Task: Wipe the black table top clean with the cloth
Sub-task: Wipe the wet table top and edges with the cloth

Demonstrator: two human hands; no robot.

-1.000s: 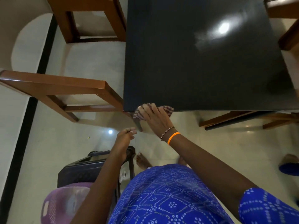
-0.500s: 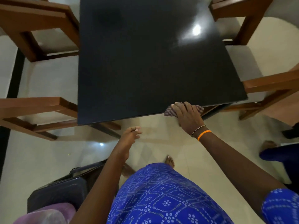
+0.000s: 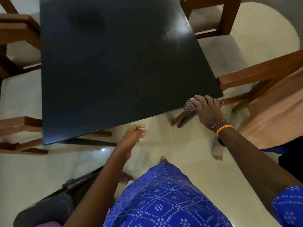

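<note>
The cloth [image 3: 188, 106] is a striped, bunched rag sitting at the near right corner of the black worktop [image 3: 118, 68], right on its front edge, with part of it spilling past the rim. Your right hand [image 3: 207, 110] lies over it, fingers curled down around the bundle so your grip has the cloth firmly, pressing it against the worktop's edge; an orange band [image 3: 223, 129] and a beaded bracelet [image 3: 218, 124] circle that wrist. Your left hand [image 3: 133, 134] hangs in the air just below the worktop's front edge, well apart from the cloth, fingers loosely curled with nothing in them. The glossy top shows a bright glare patch toward its far right. Wooden chairs [image 3: 255, 76] stand around the worktop on both sides. Your blue patterned garment [image 3: 164, 197] fills the lower view above a pale tiled floor [image 3: 164, 141], and a dark plastic chair [image 3: 49, 208] sits at lower left.
</note>
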